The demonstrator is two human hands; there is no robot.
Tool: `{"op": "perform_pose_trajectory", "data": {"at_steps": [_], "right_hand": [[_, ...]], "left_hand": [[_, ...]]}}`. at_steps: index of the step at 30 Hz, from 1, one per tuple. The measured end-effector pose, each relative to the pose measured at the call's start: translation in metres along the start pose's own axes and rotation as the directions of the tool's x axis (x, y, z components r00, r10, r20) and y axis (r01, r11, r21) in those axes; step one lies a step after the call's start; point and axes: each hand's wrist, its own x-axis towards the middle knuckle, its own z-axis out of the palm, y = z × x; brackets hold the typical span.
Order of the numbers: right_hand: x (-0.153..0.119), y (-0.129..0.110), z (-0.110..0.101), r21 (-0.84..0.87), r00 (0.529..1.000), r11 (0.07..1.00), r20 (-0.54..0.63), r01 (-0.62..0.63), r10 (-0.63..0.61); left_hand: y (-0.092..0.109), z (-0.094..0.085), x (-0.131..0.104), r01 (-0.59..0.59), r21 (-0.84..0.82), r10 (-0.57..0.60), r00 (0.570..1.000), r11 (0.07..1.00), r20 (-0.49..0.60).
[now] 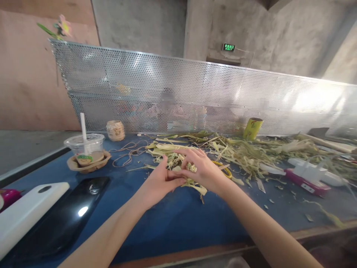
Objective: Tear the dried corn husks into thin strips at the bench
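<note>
- Strips of pale, dry-looking leaf (158,149) lie at the centre of the frame, partly hidden under both hands, with a larger loose heap (234,156) of the same stuff spreading to the right.
- We judge these strips light and thin, papery and likely to split or crumble if pulled across the grain; they look dry rather than slippery.
- We would take hold with thumb and fingertips along a flat, broad part, leaving the frayed ends alone.
- Our left hand (157,181), left of centre, has its fingers bent and thumb reaching toward the other hand; we cannot tell whether it pinches anything.
- Our right hand (201,170) arches over the strips, index finger stretched out and thumb below, some pale bits showing in the gap; its fingertips are too hidden for us to tell a firm hold.
- At the left of the frame we see a clear lidded cup (93,146) with a white straw (83,126) and a little brownish drink (97,156) low inside; it stands in a shallow brown dish (103,163).
- Right of centre, near the perforated screen (178,82), stands a yellow-green cylinder (252,129); its top seems open, but we cannot see what it holds.
</note>
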Motion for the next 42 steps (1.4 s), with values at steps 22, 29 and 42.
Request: {"op": "perform_pose_trajectory", "data": {"at_steps": [22, 29, 42], "right_hand": [[0.005, 0.027, 0.016, 0.606, 0.783, 0.538, 0.250, -0.586, 0.570], [0.009, 0.019, 0.010, 0.963, 0.800, 0.027, 0.207, -0.269, 0.564], [0.001, 0.020, -0.001, 0.747, 0.931, 0.622, -0.015, -0.232, 0.365]], "left_hand": [[0.003, 0.004, -0.002, 0.076, 0.061, -0.074, 0.997, 0.995, -0.038], [0.003, 0.007, 0.000, 0.129, 0.036, -0.126, 0.990, 0.991, -0.056], [-0.001, 0.001, 0.002, 0.137, -0.099, -0.142, 0.989, 0.986, -0.037]]}}
